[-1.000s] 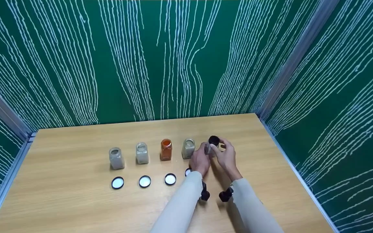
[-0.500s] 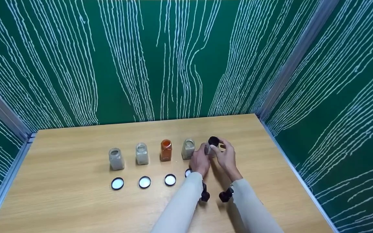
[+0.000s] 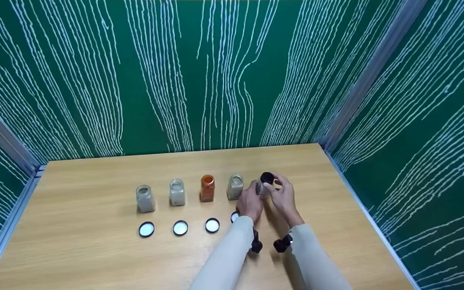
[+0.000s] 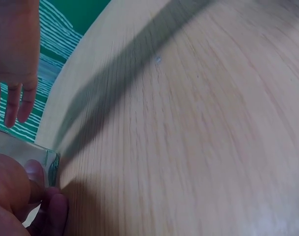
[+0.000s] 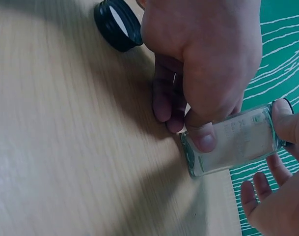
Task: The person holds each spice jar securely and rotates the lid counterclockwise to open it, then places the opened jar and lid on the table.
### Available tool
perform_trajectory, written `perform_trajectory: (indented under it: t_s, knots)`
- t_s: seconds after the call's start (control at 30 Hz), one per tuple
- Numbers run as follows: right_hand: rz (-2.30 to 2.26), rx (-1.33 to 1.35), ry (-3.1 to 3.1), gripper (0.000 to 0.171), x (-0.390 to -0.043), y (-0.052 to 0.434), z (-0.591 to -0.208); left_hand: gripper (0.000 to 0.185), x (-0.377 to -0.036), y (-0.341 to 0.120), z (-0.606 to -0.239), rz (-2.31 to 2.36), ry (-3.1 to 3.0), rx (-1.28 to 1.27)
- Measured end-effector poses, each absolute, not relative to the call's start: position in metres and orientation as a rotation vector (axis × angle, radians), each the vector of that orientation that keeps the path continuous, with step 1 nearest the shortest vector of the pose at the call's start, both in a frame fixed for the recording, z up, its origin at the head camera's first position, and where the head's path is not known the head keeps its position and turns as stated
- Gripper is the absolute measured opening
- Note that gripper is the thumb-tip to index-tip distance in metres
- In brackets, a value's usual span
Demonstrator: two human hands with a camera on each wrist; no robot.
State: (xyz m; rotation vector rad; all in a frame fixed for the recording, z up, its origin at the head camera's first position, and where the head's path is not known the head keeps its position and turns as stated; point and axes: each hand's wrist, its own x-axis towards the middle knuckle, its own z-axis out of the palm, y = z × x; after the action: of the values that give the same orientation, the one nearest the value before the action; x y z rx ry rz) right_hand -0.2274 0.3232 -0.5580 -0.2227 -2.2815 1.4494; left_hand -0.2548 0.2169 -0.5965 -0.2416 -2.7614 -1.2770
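Note:
On the wooden table (image 3: 95, 257), at the right end of a row, stands a small clear jar (image 3: 260, 188) of pale powder. My left hand (image 3: 253, 194) grips its body, thumb and fingers curled round the glass (image 5: 232, 142). My right hand (image 3: 275, 186) holds the black cap (image 3: 267, 177) on top of it, with the thumb (image 5: 286, 120) against the cap's edge. In the left wrist view only a corner of the jar (image 4: 43, 158) shows beside my left fingers (image 4: 51, 214).
Three open jars of pale powder (image 3: 145, 198) (image 3: 177, 192) (image 3: 235, 186) and one of orange powder (image 3: 207, 188) stand in the row. Black lids (image 3: 146, 229) (image 3: 180, 227) (image 3: 212, 225) lie upside down before them, and another lid (image 3: 234, 216) is half hidden by my left hand. Green walls (image 3: 417, 121) enclose the table.
Both hands stay on the jar and its cap. Only the view has shifted slightly.

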Motion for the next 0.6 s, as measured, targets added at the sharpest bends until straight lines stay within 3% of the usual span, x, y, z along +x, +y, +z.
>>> perform_trajectory:
  t_s: [0.6]
  knots:
    - [1.477,-0.188,-2.317,0.043,-0.2298,0.3269,-0.5547,0.041,-0.2554,0.2152,-0.598,-1.254,-2.764,-0.298]
